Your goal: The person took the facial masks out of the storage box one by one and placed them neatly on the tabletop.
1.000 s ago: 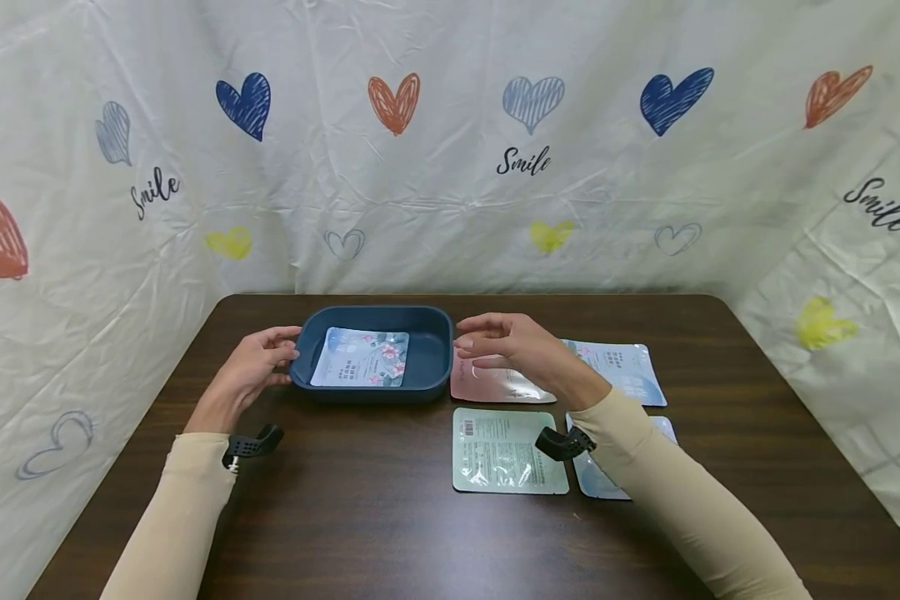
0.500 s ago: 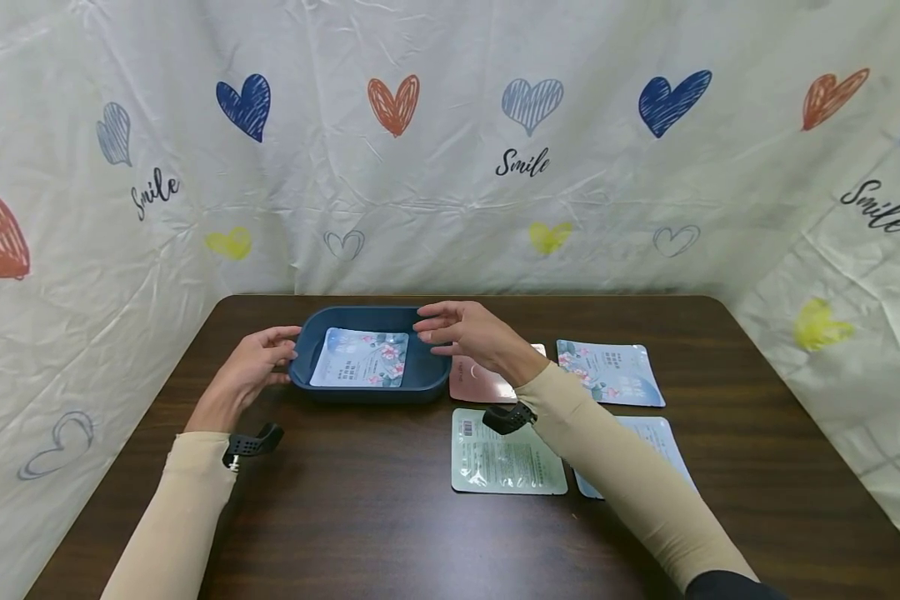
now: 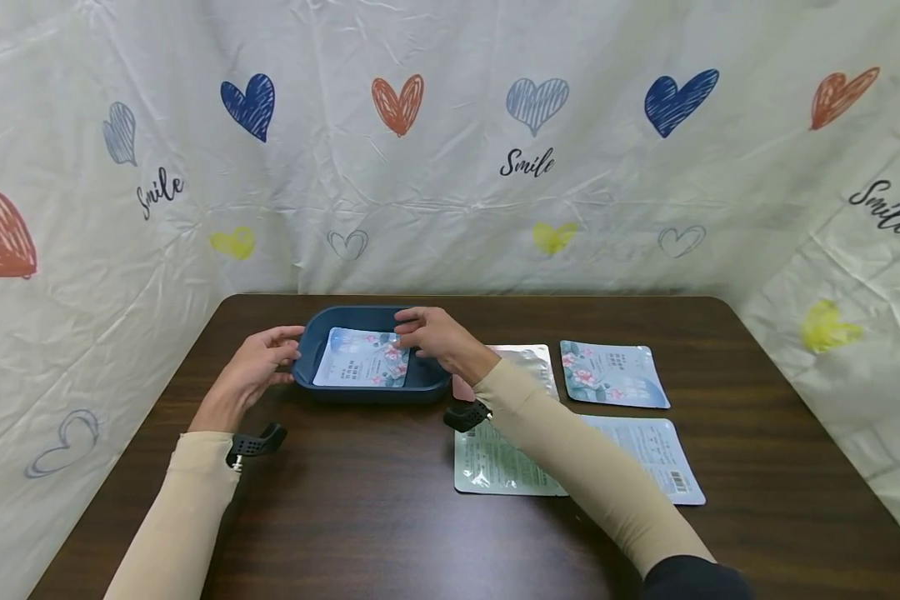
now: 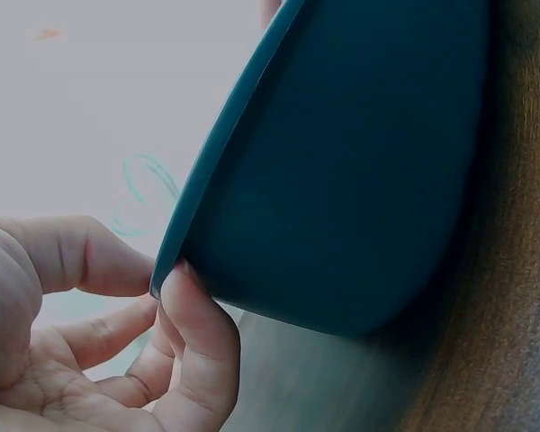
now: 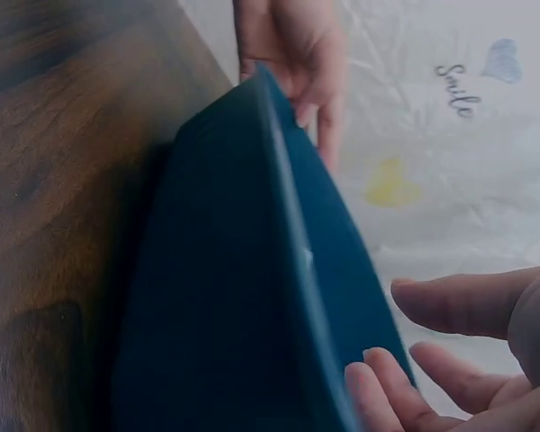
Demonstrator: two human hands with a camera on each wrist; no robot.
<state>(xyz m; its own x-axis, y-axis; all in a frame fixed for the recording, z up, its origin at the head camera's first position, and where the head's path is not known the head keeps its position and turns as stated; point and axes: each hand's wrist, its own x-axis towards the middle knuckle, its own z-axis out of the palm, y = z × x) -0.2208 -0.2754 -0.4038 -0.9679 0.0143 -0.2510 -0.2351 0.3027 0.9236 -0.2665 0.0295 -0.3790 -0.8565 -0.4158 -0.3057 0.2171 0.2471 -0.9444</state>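
Observation:
My left hand [image 3: 251, 367] pinches the left rim of a dark blue basin [image 3: 371, 396]; the left wrist view shows thumb and finger at the basin's edge [image 4: 193, 180]. Inside the basin lies a flat pale blue face mask packet [image 3: 352, 358] with pink flowers. Over the basin's right part hovers my right hand [image 3: 446, 340], its fingers relaxed and apart. In the right wrist view no object sits between the right thumb [image 5: 450, 301] and fingers. Whether the right fingertips touch the packet cannot be told.
Right of the basin lie a shiny pink packet [image 3: 462, 389], a green packet [image 3: 495, 467], a floral blue packet [image 3: 615, 375] and another pale blue packet [image 3: 652, 450]. The right forearm partly covers several. A white curtain [image 3: 450, 192] hangs behind the brown table [image 3: 360, 517].
My right hand has moved left, from above the pink packet to over the basin's right part. The left hand has stayed at the rim, and the packets lie where they were.

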